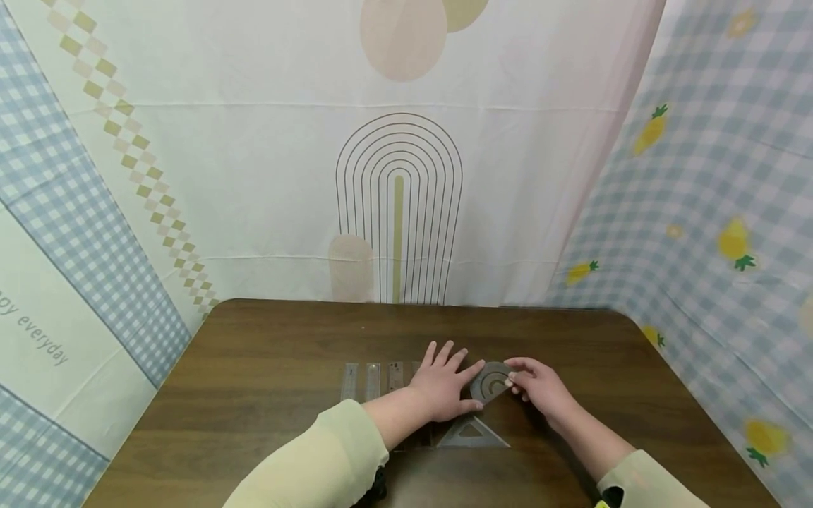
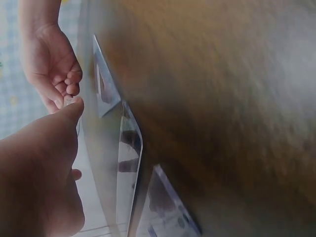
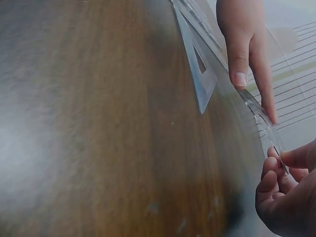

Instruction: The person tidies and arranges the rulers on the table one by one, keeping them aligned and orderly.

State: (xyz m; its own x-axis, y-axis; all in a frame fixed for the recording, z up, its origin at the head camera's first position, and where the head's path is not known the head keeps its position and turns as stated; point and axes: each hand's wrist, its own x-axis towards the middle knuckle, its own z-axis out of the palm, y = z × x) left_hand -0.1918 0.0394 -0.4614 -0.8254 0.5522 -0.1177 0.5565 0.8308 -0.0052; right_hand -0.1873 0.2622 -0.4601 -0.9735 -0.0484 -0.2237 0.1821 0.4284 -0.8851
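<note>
A clear protractor [image 1: 488, 383] is between the two hands in the head view. My right hand [image 1: 541, 386] pinches its right edge between thumb and fingers; the right wrist view shows this pinch on the protractor [image 3: 262, 117], which is tilted there. With fingers spread, my left hand [image 1: 440, 389] reaches over from the left, its thumb and index fingertip at the protractor's left edge. Just below lies a clear set square [image 1: 473, 434], flat on the table. The left hand and forearm partly hide clear rulers beneath them.
Left of the left hand, clear rulers lie side by side, among them a left one [image 1: 349, 382], a middle one [image 1: 372, 382] and a right one [image 1: 396, 375]. The brown wooden table [image 1: 267, 353] ends at a patterned cloth backdrop [image 1: 273, 190].
</note>
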